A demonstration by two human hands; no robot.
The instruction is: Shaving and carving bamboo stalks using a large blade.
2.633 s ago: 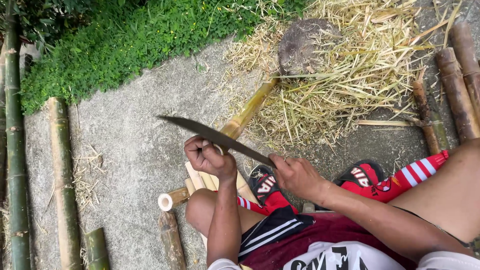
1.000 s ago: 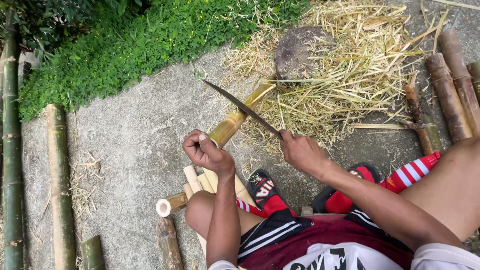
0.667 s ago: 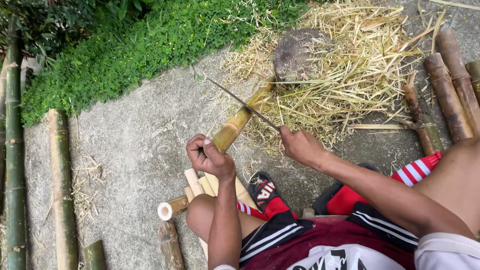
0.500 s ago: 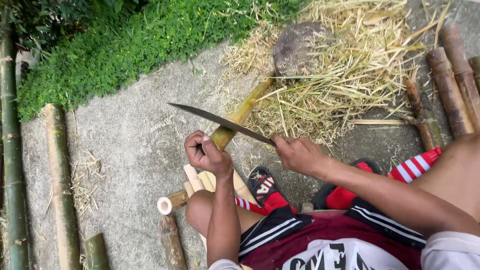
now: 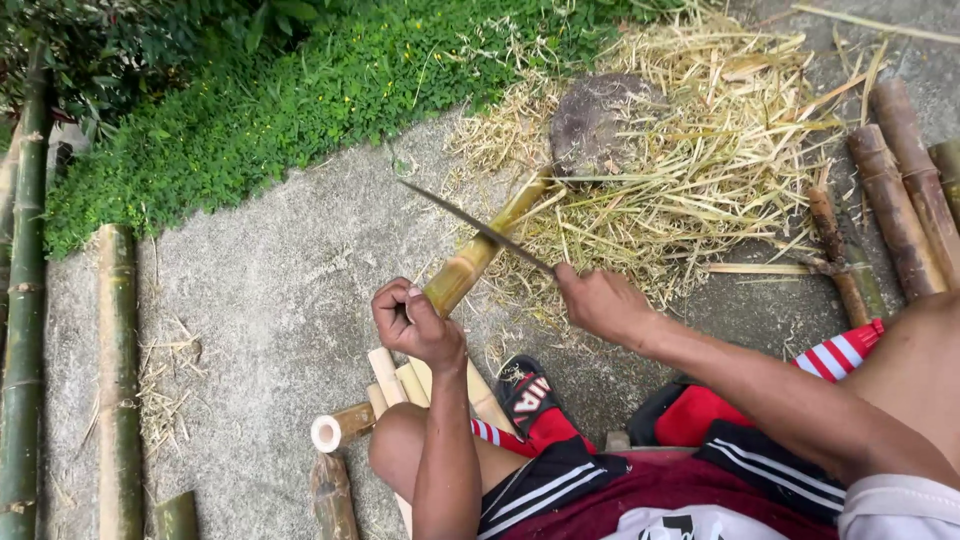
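A length of green-yellow bamboo [image 5: 478,255] slants up and away from the person, its near end wrapped in the fingers of the left hand [image 5: 415,322] and its far end resting against a dark round stone [image 5: 598,120] in the litter. The right hand [image 5: 600,300] is closed round the handle of a long dark blade [image 5: 470,225], which lies across the bamboo a little above the left hand, edge touching the stalk, tip pointing to the left. A heap of pale bamboo shavings [image 5: 700,170] spreads around the stone on the concrete ground [image 5: 270,280]. Just below the left hand lies a small stack of cut bamboo pieces [image 5: 385,400], one with its hollow pale end facing the camera. Thicker brown bamboo sections [image 5: 905,180] lie at the right edge, long green poles [image 5: 115,370] along the left, and low green plants [image 5: 280,90] border the concrete. No containers are in view.
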